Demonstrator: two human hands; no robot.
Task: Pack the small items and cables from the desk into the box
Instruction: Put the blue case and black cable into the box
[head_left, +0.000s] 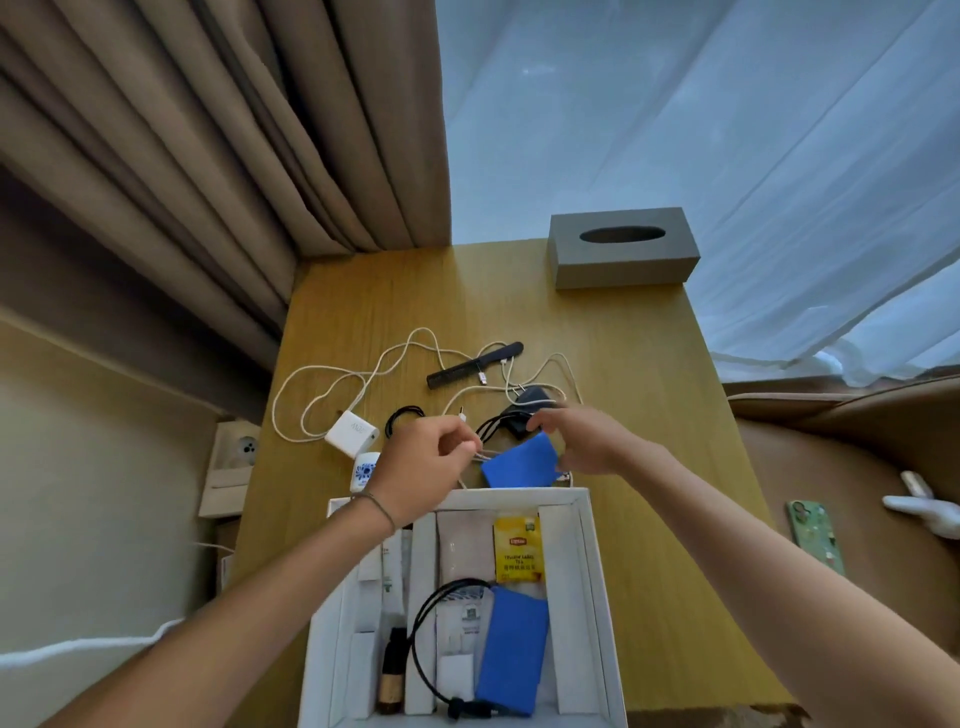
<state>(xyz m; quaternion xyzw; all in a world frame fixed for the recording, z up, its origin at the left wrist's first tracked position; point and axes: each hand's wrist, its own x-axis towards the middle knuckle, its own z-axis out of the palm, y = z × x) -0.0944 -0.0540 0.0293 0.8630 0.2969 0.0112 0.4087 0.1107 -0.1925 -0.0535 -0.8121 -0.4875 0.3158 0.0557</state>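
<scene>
The white box (592, 571) at the desk's (649, 415) near edge holds a tea bag (518, 551), blue pouch (511, 649) and black cable (426, 639). Beyond it, the left hand (421, 467) pinches a white cable (332, 384); the right hand (582, 441) grips another blue pouch (519, 462).

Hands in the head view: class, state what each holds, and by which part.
Left hand pinches thin cable strands beside the blue pouch. Right hand grips that pouch's far top edge.

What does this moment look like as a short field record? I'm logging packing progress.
left hand: pinches thin cables
right hand: holds the blue pack just beyond the box
box: white, open, with dividers
in box: tea sachet, second blue pack, black cable, small bottle
on desk: white charger with cable, black comb, tissue box
</scene>
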